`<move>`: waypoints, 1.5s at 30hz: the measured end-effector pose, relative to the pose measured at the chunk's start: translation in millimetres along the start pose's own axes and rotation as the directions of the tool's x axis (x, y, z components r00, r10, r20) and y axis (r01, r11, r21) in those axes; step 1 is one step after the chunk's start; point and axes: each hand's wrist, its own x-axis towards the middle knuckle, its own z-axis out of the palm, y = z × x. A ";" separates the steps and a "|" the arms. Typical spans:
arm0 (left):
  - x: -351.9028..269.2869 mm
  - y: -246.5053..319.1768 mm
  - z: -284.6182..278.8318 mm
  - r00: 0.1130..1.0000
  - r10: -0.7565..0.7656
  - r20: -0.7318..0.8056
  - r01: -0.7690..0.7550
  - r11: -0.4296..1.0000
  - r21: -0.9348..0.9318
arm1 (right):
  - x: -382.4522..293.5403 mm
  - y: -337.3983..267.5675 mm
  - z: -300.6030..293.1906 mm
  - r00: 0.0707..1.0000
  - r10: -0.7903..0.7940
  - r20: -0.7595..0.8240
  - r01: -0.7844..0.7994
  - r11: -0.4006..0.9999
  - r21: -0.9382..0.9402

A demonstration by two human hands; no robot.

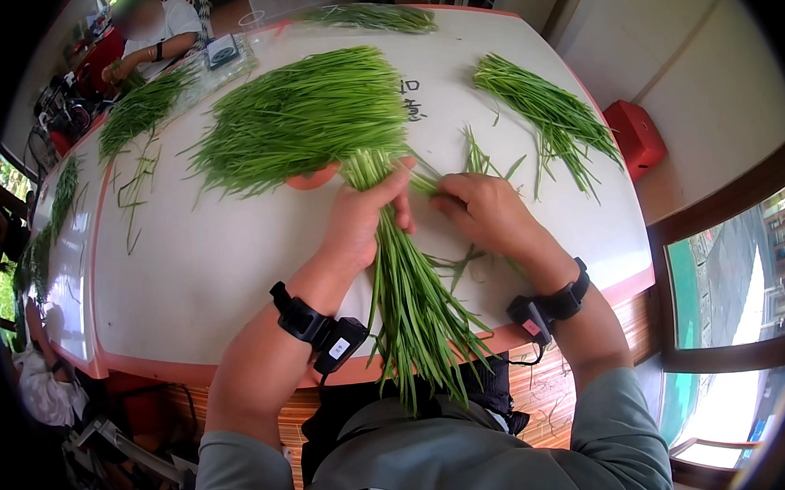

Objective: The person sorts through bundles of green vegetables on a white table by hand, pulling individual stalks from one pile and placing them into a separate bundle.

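My left hand (365, 216) is closed around a bunch of green Chinese chives (410, 277). Its pale cut ends point away from me, and its leaf tips hang over the table's near edge towards my lap. To the right, my right hand (486, 205) pinches a few chive strands (422, 181) beside the top of that bunch. Just beyond both hands lies a broad, neatly aligned pile of chives (308, 111), pale ends to the right. Loose chive leaves (477, 156) are scattered behind and under my right hand.
On the white table (222, 265) lie another chive heap (544, 113) at right and a bagged bunch (369, 17) at the far edge. A kitchen scale (222, 52) stands far left, near a seated person (160, 32) handling chives. A red box (634, 139) is beyond the right edge.
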 end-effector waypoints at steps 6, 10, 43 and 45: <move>-1.0 -0.7 2.3 1.000 -0.007 0.012 0.007 0.998 0.060 | 2.0 -9.9 2.9 0.997 0.082 0.013 -0.082 0.991 0.102; -0.9 -1.2 2.9 0.999 0.014 0.045 -0.018 0.996 0.089 | 2.2 -8.3 9.1 0.999 0.042 -0.023 -0.040 0.995 0.089; 3.1 15.9 -20.7 0.905 -0.136 0.402 0.278 0.906 -0.318 | -23.1 91.4 -73.6 0.800 0.431 -0.417 -0.500 0.863 -0.067; 6.2 13.1 -23.2 0.927 -0.136 0.351 0.253 0.915 -0.314 | -22.7 87.0 -76.4 0.793 0.509 -0.334 -0.565 0.820 -0.094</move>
